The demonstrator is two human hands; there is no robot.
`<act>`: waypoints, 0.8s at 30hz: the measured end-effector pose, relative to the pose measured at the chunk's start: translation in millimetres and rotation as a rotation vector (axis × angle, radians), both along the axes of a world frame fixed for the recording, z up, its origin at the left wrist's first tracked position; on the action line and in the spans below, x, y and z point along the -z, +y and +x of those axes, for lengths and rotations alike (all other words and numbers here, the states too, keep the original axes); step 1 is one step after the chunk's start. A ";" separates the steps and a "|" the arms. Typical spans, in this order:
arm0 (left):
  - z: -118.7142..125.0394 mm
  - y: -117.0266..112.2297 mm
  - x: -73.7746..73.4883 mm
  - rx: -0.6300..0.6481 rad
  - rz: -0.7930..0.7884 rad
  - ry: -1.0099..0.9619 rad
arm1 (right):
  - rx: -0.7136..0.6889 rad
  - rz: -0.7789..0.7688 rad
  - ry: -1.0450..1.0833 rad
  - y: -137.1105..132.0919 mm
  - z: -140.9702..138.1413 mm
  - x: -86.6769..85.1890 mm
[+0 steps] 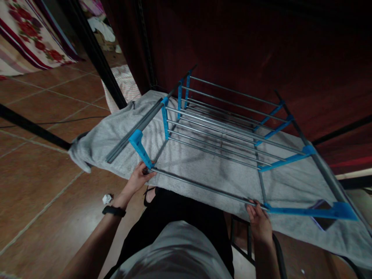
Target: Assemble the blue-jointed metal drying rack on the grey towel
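Observation:
A folding drying rack (221, 139) of grey metal rods and blue plastic brackets lies on a grey towel (116, 131) spread over a raised surface. My left hand (139, 177) grips the near rod at its left end, beside a blue bracket (140, 148). My right hand (258, 221) holds the same near rod (200, 185) at its right end, where another blue bracket (308, 211) begins. Fingers of both hands curl round the rod. A black band sits on my left wrist.
A phone (322, 214) lies on the towel under the right blue bracket. Brown floor tiles (37, 193) stretch to the left, with a crumpled white scrap (107, 198) on them. Black bars (95, 54) cross the left side. A dark red wall (261, 50) stands behind.

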State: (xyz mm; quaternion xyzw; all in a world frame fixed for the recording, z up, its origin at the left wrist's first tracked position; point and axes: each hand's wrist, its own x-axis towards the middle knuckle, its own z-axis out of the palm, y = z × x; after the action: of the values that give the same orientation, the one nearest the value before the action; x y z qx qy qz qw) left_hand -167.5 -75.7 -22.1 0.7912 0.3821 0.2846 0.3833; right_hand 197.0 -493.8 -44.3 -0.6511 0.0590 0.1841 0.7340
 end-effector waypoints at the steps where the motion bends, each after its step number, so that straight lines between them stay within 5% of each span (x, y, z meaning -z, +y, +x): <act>1: -1.7 2.3 -1.5 0.023 -0.019 0.003 | 0.012 0.008 0.018 0.1 0.1 0.3; 24: -0.3 13.9 -1.7 0.039 -0.114 0.002 | -0.034 0.065 0.125 1.7 -0.7 0.3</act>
State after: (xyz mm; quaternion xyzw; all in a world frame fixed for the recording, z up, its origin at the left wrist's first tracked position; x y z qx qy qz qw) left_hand -167.8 -61.9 -20.4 0.7757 0.3826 0.2541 0.4329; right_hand 196.3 -492.1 -44.6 -0.6153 0.0876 0.2386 0.7462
